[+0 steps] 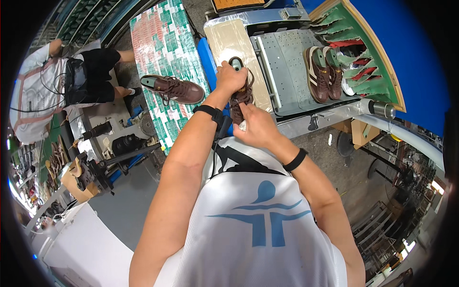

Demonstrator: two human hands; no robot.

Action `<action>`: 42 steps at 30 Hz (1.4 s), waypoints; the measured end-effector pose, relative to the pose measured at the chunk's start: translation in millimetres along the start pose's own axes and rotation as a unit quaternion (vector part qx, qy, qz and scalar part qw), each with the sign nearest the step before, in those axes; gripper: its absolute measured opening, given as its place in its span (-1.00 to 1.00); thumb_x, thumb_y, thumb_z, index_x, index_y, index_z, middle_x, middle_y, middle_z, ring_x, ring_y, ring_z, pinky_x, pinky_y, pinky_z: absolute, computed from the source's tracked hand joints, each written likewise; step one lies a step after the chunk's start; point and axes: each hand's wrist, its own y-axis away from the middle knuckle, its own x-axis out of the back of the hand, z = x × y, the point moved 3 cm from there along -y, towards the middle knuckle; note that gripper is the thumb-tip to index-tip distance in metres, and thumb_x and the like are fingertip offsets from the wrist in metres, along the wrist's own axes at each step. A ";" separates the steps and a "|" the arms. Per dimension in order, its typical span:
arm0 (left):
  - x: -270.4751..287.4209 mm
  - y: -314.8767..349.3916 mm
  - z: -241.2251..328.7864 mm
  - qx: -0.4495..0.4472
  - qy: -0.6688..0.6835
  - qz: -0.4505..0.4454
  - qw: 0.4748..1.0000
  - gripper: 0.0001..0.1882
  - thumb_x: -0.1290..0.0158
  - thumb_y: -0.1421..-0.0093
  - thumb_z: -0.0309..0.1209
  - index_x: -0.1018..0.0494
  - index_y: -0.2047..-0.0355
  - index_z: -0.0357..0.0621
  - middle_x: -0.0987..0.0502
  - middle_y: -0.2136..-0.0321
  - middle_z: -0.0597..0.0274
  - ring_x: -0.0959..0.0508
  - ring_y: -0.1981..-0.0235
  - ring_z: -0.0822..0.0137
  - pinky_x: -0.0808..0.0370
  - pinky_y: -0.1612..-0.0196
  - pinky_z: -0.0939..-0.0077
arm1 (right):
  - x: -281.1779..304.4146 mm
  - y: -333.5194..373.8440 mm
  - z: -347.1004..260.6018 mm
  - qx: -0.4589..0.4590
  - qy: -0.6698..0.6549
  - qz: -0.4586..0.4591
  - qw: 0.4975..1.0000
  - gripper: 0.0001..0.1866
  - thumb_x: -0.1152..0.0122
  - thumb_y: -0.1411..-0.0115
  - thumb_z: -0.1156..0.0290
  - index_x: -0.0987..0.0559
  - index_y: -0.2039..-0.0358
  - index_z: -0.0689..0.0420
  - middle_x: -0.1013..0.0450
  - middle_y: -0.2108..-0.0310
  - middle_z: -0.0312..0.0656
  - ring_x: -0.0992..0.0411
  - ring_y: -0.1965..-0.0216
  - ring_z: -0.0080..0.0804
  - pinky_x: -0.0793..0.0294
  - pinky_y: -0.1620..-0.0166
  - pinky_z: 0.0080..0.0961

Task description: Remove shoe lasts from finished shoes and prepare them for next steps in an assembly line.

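Observation:
A brown lace-up sneaker [243, 97] lies lengthwise before me on the tan board, toe towards my body. My left hand [231, 77] is closed round its heel end, by the green-lined opening. At the toe end, the fingers of my right hand [258, 126] touch the shoe. Between thumb and fingers of that hand shows a small white wad [243, 125], perhaps cloth; its kind is unclear. Another brown sneaker [174, 89] lies on its own to the left, toe pointing right. The toe of the handled shoe is partly hidden by my right hand.
Green-and-white patterned covering tops the left table [167, 45]. The tan board [224, 40] adjoins a grey perforated conveyor [282, 62]. Two brown sneakers [323, 76] stand there before a wood-framed opening with torn green strips [368, 79]. At far left another person [62, 91] stands.

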 end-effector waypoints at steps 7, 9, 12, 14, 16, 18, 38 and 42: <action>-1.3 -5.8 -6.6 -0.002 -0.005 0.007 1.000 -0.03 -0.24 -0.19 0.04 -0.26 -0.33 -0.58 -0.39 -0.26 -0.57 -0.51 -0.26 -0.44 -0.48 -0.34 0.00 | -17.2 7.5 -22.9 0.024 -0.073 -0.073 0.994 -0.25 -0.35 -0.15 0.11 -0.52 -0.19 0.47 -0.58 0.15 0.21 -0.61 0.11 0.19 -0.62 -0.02 -0.01; 3.1 -6.0 -12.2 0.009 -0.002 0.013 1.000 -0.05 -0.25 -0.20 0.01 -0.26 -0.34 -0.56 -0.41 -0.27 -0.53 -0.53 -0.26 -0.38 -0.50 -0.32 0.02 | -1.3 17.4 -22.6 -0.008 -0.098 -0.071 0.993 -0.25 -0.37 -0.15 0.14 -0.51 -0.23 0.44 -0.59 0.12 0.19 -0.61 0.08 0.18 -0.62 -0.04 -0.03; 6.0 -4.5 -25.0 0.000 0.080 -0.011 0.997 -0.13 -0.26 -0.24 -0.09 -0.28 -0.35 -0.50 -0.48 -0.24 -0.39 -0.57 -0.23 -0.21 -0.53 -0.28 0.08 | 3.2 45.6 9.4 -0.111 -0.132 0.024 0.985 -0.21 -0.41 -0.17 0.24 -0.45 -0.37 0.34 -0.60 0.01 0.14 -0.61 0.01 0.14 -0.60 -0.11 -0.08; 10.9 -0.4 -42.2 -0.058 0.264 -0.038 0.962 -0.27 -0.27 -0.20 -0.24 -0.39 -0.29 -0.45 -0.62 -0.14 -0.31 -0.69 -0.08 -0.08 -0.63 -0.12 0.18 | 1.1 67.9 46.4 -0.143 -0.092 0.074 0.983 -0.24 -0.39 -0.22 0.30 -0.45 -0.38 0.37 -0.59 0.03 0.14 -0.59 0.01 0.09 -0.61 -0.09 -0.13; 26.3 18.1 -68.8 -0.074 0.340 -0.023 0.937 -0.39 -0.28 -0.26 -0.31 -0.45 -0.24 -0.39 -0.65 -0.02 -0.07 -0.67 0.01 0.13 -0.62 -0.07 0.24 | 10.7 87.2 58.6 -0.194 -0.098 0.065 0.974 -0.26 -0.38 -0.22 0.31 -0.46 -0.35 0.44 -0.59 0.11 0.10 -0.59 0.06 0.08 -0.60 -0.06 -0.13; 35.9 28.6 -118.0 -0.064 0.427 -0.001 0.902 -0.50 -0.27 -0.31 -0.31 -0.52 -0.16 -0.35 -0.67 0.07 0.05 -0.66 0.08 0.24 -0.63 -0.01 0.30 | 4.1 108.8 71.1 -0.182 -0.087 0.043 0.979 -0.25 -0.38 -0.23 0.30 -0.46 -0.35 0.44 -0.59 0.13 0.09 -0.59 0.07 0.08 -0.60 -0.05 -0.12; -109.0 31.7 -8.1 -0.127 0.183 -0.024 0.975 -0.17 -0.39 -0.27 -0.14 -0.36 -0.41 -0.34 -0.45 -0.35 -0.27 -0.45 -0.40 -0.10 -0.37 -0.45 0.16 | 23.5 147.7 137.7 -0.235 -0.097 -0.035 0.967 -0.13 -0.41 -0.21 0.08 -0.41 -0.37 0.43 -0.58 -0.03 0.36 -0.62 -0.03 0.26 -0.64 -0.11 -0.04; -254.1 28.0 137.4 -0.100 0.148 -0.116 0.977 0.30 -0.52 -0.07 0.07 -0.09 -0.49 -0.60 -0.27 -0.43 -0.55 -0.32 -0.48 -0.28 -0.27 -0.52 0.06 | 37.8 172.4 163.4 -0.263 -0.078 0.025 0.961 -0.16 -0.45 -0.17 0.13 -0.45 -0.32 0.43 -0.60 0.08 0.27 -0.64 0.10 0.24 -0.67 0.01 -0.03</action>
